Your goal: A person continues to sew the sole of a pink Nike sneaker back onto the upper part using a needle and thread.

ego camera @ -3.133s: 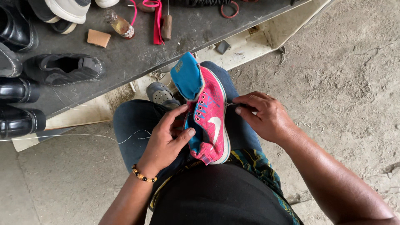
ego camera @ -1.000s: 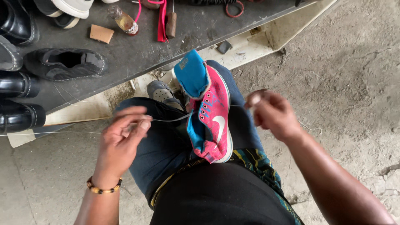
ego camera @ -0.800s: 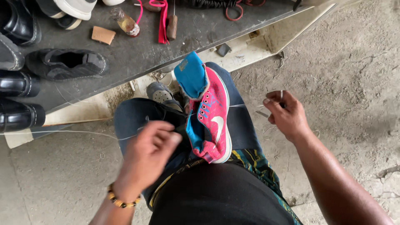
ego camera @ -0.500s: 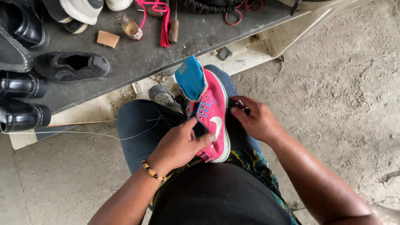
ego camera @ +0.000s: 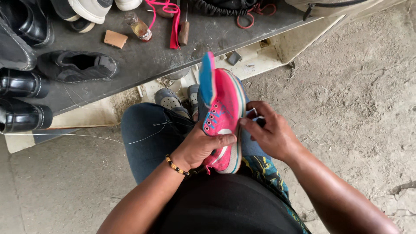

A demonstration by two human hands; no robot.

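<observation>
Firmly closed left hand [ego camera: 203, 147] around pink sneaker [ego camera: 223, 119]

So I've got the sneaker [ego camera: 223, 117] standing on my lap between both hands, left hand [ego camera: 203, 145] on its left side, right hand [ego camera: 271, 134] on its right. A thread [ego camera: 86, 138] runs off leftward from it over my knee. Ahead sits the surface [ego camera: 151, 60], with shoes [ego camera: 76, 67] lined up on its left part and a small bottle [ego camera: 138, 27] farther back.

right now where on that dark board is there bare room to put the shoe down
One free patch on the dark board: between the black slip-on and the board's front edge, right of the brown block. It is crowded along the far edge: small bottle, pink lace, and black shoes stacked at left.
</observation>
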